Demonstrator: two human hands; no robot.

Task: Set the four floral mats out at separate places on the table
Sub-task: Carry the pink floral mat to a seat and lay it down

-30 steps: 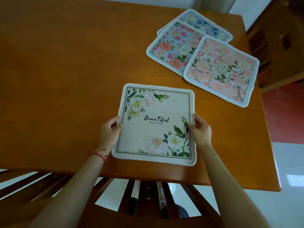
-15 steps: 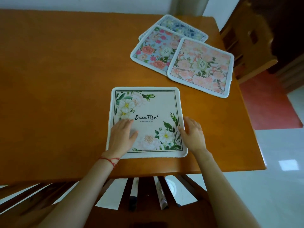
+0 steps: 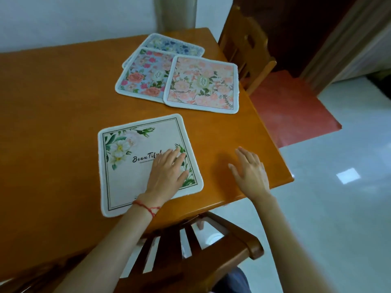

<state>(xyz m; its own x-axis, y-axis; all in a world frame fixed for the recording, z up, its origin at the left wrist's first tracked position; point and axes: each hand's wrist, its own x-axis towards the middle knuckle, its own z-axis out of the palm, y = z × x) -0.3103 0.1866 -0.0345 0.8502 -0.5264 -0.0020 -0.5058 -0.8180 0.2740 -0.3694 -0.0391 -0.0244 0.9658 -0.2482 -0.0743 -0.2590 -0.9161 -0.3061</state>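
- Left hand [image 3: 167,174] pressed flat, fingers straight, on the white "Beautiful" mat [image 3: 146,161] near the table's [image 3: 53,102] front edge.
- Right hand [image 3: 249,172] hovered spread, empty, beside it.
- Best next: lift the pink mat [image 3: 203,85] cleanly off the overlapping blue-pink mat [image 3: 141,75] and navy mat [image 3: 175,44].

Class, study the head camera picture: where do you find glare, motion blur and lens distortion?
In the head view, glare shows as a bright patch on the floor tiles and a sheen along the table edge; the right hand is slightly smeared by motion, while the left hand on the cream mat is sharper; the wide-angle lens bends the table edges and the near chair.
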